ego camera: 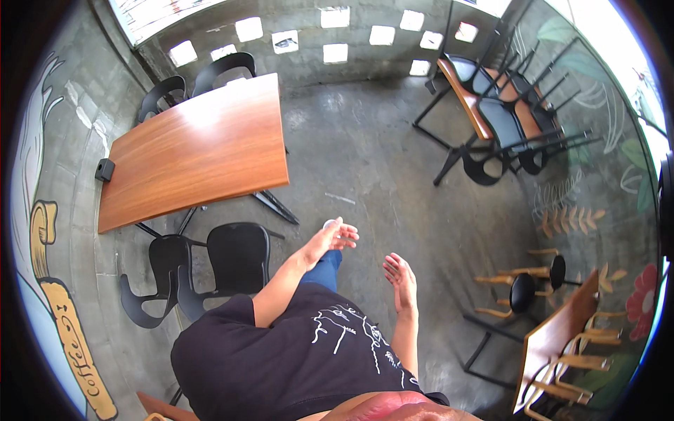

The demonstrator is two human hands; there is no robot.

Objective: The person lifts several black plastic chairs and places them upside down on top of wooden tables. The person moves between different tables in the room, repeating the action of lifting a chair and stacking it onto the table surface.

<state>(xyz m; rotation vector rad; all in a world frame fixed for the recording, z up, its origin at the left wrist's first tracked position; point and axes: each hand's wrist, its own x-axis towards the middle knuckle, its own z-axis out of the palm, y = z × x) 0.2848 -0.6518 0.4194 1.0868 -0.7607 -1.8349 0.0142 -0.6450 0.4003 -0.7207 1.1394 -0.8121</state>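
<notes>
Both of my hands hover in front of my body with nothing in them. My left hand has its fingers apart, above my leg in blue trousers. Off to its right, my right hand is raised over the concrete floor, fingers spread and slightly bent. Nearest to my left hand stands a wooden table with black metal legs. Two black chairs are drawn up at its near side, left of my arm.
Two more black chairs stand behind the table, and a small dark box sits at its left edge. Upturned chairs rest on another table at back right. Black-seated stools and a tilted-looking wooden table bearing upturned wooden stools are at right.
</notes>
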